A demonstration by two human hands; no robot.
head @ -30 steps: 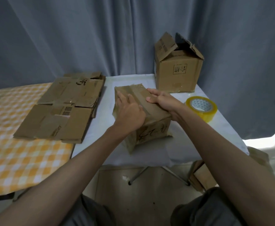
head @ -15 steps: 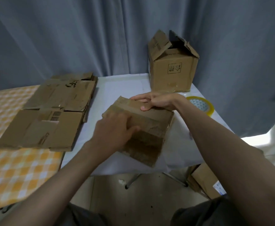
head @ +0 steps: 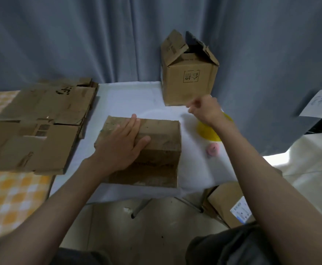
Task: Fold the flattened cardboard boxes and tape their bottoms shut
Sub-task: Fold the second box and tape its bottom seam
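Note:
A small folded cardboard box (head: 162, 142) sits on the white table (head: 129, 96) in front of me, its closed flaps facing up. My left hand (head: 122, 144) lies flat on its top with straight fingers, pressing the flaps down. My right hand (head: 204, 109) hovers off the box to the right, fingers curled and blurred, just above the yellow tape roll (head: 209, 131). It holds nothing that I can see. A stack of flattened boxes (head: 40, 125) lies to the left.
An assembled box (head: 188, 73) with open top flaps stands at the back of the table. A small pink object (head: 212, 149) lies near the tape. The checked cloth (head: 7, 194) covers the left table. Another box (head: 230, 205) sits on the floor at the right.
The box has been turned and set square in front of me. My right hand has left the box and moved right, over the tape roll. My left hand stays on top.

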